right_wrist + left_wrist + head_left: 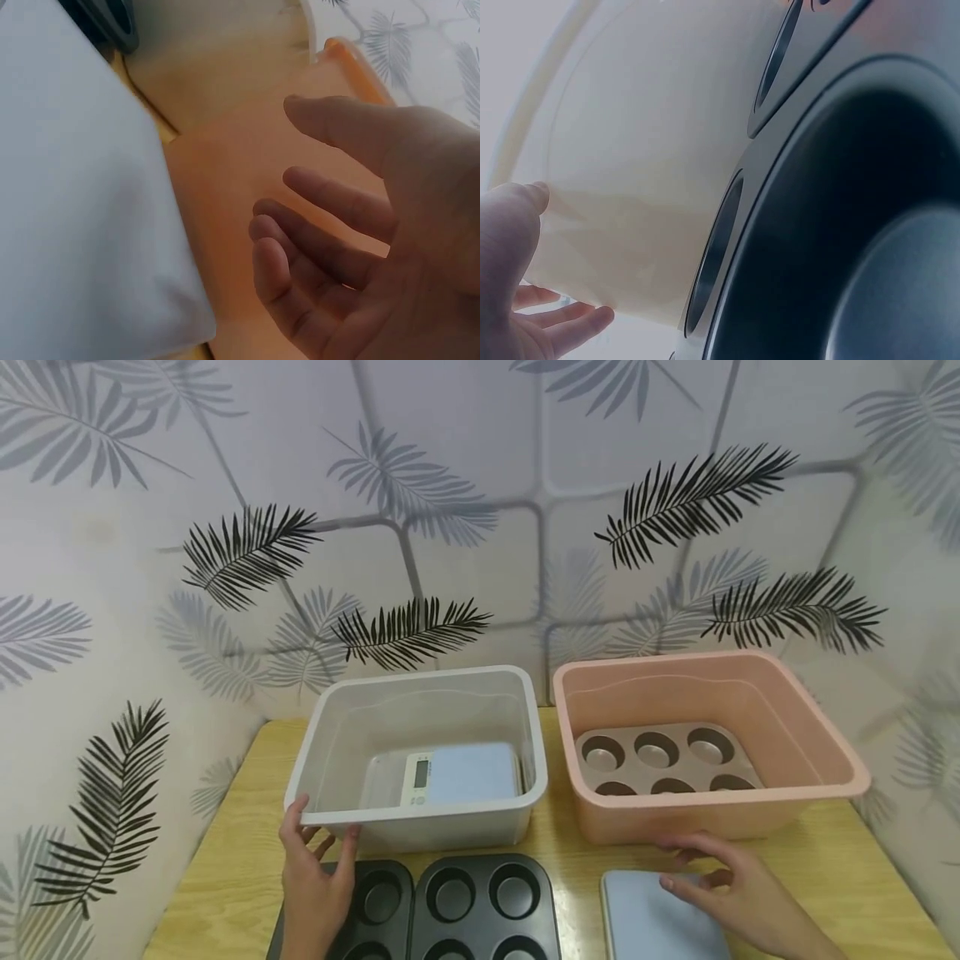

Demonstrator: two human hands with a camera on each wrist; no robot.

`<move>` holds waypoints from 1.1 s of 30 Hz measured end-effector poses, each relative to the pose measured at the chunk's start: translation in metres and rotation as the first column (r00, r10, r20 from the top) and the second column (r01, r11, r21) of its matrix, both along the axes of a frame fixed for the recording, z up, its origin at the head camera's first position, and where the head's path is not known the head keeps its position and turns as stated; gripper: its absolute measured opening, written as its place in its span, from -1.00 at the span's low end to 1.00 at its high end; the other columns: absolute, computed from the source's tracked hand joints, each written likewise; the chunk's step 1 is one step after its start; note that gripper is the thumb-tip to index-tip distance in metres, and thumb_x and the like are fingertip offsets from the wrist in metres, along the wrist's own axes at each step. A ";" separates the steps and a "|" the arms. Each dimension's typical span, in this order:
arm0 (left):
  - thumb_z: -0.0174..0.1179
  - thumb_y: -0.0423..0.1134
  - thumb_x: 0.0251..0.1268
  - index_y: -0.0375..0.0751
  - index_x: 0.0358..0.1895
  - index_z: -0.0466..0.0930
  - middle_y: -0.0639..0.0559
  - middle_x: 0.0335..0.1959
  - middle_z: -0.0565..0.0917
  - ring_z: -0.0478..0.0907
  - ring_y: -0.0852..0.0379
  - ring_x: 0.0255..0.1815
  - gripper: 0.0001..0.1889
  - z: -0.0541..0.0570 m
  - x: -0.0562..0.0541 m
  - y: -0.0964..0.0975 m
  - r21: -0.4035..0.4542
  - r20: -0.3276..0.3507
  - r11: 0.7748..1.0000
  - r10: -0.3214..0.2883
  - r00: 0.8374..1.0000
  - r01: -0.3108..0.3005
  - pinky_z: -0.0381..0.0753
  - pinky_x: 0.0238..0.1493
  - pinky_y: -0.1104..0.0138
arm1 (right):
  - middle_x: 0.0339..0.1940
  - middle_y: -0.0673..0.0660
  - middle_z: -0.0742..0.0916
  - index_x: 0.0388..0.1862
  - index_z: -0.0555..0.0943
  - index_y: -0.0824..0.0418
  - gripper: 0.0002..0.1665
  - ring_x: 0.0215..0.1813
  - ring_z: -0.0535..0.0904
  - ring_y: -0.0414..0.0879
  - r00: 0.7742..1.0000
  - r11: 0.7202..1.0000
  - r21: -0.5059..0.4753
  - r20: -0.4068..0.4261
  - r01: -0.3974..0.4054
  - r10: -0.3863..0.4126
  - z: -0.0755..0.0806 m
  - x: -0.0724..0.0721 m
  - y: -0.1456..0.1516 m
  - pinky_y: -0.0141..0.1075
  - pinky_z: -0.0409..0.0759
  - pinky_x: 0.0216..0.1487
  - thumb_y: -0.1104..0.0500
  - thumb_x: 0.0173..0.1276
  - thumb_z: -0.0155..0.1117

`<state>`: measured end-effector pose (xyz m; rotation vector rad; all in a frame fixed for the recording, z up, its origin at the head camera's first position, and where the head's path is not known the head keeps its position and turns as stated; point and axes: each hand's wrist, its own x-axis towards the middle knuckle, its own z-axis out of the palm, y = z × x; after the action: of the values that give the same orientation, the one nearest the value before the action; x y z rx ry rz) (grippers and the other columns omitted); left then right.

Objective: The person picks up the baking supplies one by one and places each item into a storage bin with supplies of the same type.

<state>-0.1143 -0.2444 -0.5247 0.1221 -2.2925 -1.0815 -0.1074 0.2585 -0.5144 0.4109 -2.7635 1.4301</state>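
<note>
My left hand (318,877) is at the front left corner of a white plastic bin (420,814). Its fingers are spread, with the fingertips against the bin's rim and outer wall. Inside that bin lies a kitchen scale (468,774) with a light-blue top and a small display. Over a flat light-blue slab (656,918) with a pale edge, my right hand (738,885) hovers with loosely bent fingers and holds nothing. The right wrist view shows a gap between the fingers and the slab (90,202). The slab's near end is cut off in the head view.
Two dark muffin pans, a left one (380,897) and a right one (483,914), lie side by side before the white bin. A pink bin (697,818) at the right holds a brown muffin pan (628,762). A leaf-patterned wall covering (480,568) rises behind the wooden table (225,860).
</note>
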 end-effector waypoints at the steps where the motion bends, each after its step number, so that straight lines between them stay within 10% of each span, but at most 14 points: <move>1: 0.41 -0.41 0.48 -0.18 0.71 0.02 -0.48 0.40 0.50 0.66 -0.47 0.29 -0.09 0.000 0.000 0.000 0.002 0.003 1.000 -0.002 1.000 0.002 0.78 0.07 -0.32 | 0.14 -0.19 0.82 0.23 0.77 0.05 -0.55 0.05 0.63 -0.53 1.000 1.000 0.007 0.001 0.004 -0.004 -0.002 0.000 0.001 -0.38 0.75 -0.18 0.15 0.38 0.64; 7: 0.39 -0.40 0.49 -0.16 0.72 0.01 -0.46 0.43 0.49 0.64 -0.49 0.31 -0.09 -0.001 -0.001 0.000 -0.003 0.011 1.000 -0.001 1.000 0.001 0.78 0.08 -0.32 | 0.28 0.13 0.79 0.26 0.77 0.05 -0.44 0.06 0.64 -0.48 0.998 0.997 0.074 0.044 0.033 -0.036 -0.012 0.001 0.007 -0.39 0.73 -0.10 0.04 0.30 0.70; 22: 0.39 -0.38 0.51 -0.13 0.74 -0.01 -0.45 0.41 0.49 0.63 -0.48 0.33 -0.08 -0.001 0.000 0.001 -0.012 0.017 1.000 0.004 1.000 -0.004 0.78 0.08 -0.33 | 0.49 0.19 0.67 0.38 0.72 -0.02 -0.19 0.04 0.59 -0.36 0.971 0.980 0.189 0.216 0.062 -0.103 -0.021 -0.002 0.017 -0.42 0.68 -0.07 -0.15 0.15 0.77; 28: 0.39 -0.38 0.51 -0.12 0.73 -0.01 -0.44 0.43 0.48 0.63 -0.47 0.34 -0.09 -0.002 -0.001 0.000 -0.012 0.018 1.000 0.007 1.000 -0.007 0.77 0.09 -0.32 | 0.47 0.20 0.70 0.42 0.70 0.03 -0.12 0.32 0.66 0.10 0.960 0.972 0.228 0.256 0.055 -0.115 -0.024 -0.006 0.020 0.02 0.76 0.23 -0.16 0.12 0.78; 33: 0.39 -0.39 0.50 -0.13 0.73 -0.01 -0.44 0.44 0.47 0.63 -0.48 0.34 -0.08 -0.002 -0.001 0.000 -0.016 0.022 1.000 0.011 1.000 -0.011 0.77 0.09 -0.33 | 0.38 0.02 0.75 0.28 0.77 -0.13 -0.28 0.41 0.57 -0.27 0.963 0.968 0.248 0.248 0.044 -0.108 -0.033 -0.003 0.025 -0.13 0.68 0.39 -0.24 0.14 0.75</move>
<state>-0.1155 -0.2444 -0.5271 0.1406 -2.3174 -1.0609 -0.1103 0.2836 -0.5471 0.1195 -3.1370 1.2142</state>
